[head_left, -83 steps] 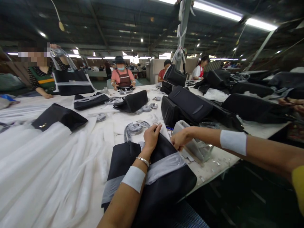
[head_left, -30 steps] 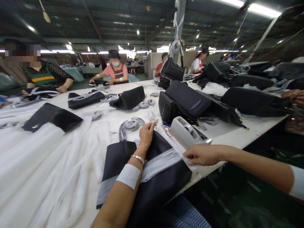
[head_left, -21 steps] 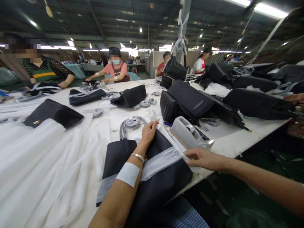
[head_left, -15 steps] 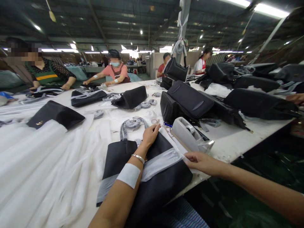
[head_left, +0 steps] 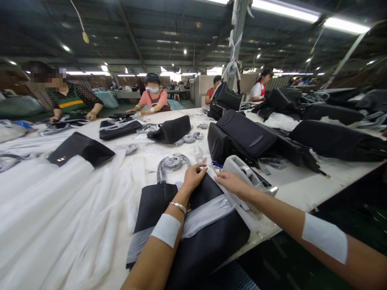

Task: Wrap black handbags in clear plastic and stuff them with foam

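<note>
A black handbag [head_left: 211, 237] lies in front of me at the table's edge, with a translucent white wrap [head_left: 208, 215] across its middle. My left hand [head_left: 195, 178] is closed at the bag's far edge, its fingers curled there. Just right of it, my right hand [head_left: 231, 182] is closed at the fingertips, over a strip of white and brown material [head_left: 214, 171]; what it pinches is too small to make out. Beside that hand stands a grey tape dispenser [head_left: 238, 167]. A wrapped grey handle [head_left: 161, 171] curls beyond the bag.
White wrapping sheets [head_left: 75, 217] cover the table's left side. Several black bags [head_left: 246, 133] are piled at the right, with another black bag [head_left: 81, 149] at the left. A blue pen [head_left: 217, 164] lies near the dispenser. Co-workers [head_left: 154, 98] work across the table [head_left: 302, 189].
My right hand has left the white wrap at the bag's right side and moved up and left, close to my left hand. The left hand stays at the bag's far edge. The view has shifted slightly.
</note>
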Demonstrator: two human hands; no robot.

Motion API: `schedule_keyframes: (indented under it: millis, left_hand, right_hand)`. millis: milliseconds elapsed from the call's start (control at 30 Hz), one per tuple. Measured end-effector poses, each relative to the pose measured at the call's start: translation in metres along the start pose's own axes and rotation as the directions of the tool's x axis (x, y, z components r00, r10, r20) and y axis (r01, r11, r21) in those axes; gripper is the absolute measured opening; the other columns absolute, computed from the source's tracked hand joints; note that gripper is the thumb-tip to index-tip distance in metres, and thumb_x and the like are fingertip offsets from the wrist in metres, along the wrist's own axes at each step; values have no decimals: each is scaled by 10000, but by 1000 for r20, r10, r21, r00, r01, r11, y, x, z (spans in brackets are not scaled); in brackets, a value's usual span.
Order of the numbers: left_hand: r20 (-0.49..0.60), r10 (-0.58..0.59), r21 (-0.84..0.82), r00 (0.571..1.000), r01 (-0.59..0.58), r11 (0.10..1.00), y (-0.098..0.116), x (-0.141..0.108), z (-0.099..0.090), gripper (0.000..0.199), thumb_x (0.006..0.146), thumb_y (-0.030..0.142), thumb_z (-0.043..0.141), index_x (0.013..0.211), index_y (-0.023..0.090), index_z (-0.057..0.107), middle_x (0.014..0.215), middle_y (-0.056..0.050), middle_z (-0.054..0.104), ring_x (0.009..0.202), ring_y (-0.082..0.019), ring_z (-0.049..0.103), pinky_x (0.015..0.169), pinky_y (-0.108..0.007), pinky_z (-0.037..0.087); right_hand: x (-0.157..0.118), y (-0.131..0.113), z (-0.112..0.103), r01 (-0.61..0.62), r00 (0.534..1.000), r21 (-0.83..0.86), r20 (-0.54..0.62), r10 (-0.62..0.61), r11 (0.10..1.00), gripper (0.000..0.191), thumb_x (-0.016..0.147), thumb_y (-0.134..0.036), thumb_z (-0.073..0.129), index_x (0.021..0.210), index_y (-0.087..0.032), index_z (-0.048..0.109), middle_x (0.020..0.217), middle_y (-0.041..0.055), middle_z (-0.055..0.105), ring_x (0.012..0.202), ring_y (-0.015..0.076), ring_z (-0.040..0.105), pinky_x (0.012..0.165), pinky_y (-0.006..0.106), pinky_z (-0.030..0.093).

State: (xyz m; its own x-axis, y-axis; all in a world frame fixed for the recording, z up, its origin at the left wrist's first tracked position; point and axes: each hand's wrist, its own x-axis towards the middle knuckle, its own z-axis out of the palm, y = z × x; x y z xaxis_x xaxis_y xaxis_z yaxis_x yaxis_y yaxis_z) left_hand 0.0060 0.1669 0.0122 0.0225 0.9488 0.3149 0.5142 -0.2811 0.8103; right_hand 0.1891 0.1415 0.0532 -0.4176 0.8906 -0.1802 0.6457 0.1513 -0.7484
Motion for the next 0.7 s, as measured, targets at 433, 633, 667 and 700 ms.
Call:
schedule_keyframes:
  millis: [433,633,667,700]
  left_hand:
    - [-49,60,-88,997,-64,994,-1,-1,6,251,907,314,541,1045,193,712,885,-20,733,806,-171,659,740,-256,486]
    - [62,130,-50,990,-127,991,4,-5,7,276,933,373,515,1074,262,723,1154,-19,708,1123,-210,613,1006,-302,426]
    - [102,131,-51,986,-126,991,4,-6,8,293,936,393,507,1105,273,714,1171,-10,704,1136,-210,612,1009,-300,429]
    - [130,125,-48,984,-120,992,3,-6,9,309,938,411,501,1129,279,704,1179,-5,702,1139,-211,614,1006,-301,434]
  right_hand:
    - [9,1,-1,-38,955,78,296,13,996,158,659,-292,658,699,-152,719,720,22,714,686,194,633,676,302,519]
    - [-2,-1,-2,1,995,34,104,-4,999,228,749,-291,619,917,-173,720,944,61,732,914,237,641,794,307,504]
    - [-10,0,-5,30,999,17,34,-31,999,274,776,-296,605,1005,-183,705,1042,73,718,974,239,631,831,307,493]
    - [-22,1,-9,62,997,-17,-53,-63,998,310,804,-305,588,1077,-193,685,1116,79,697,1013,238,621,858,307,482]
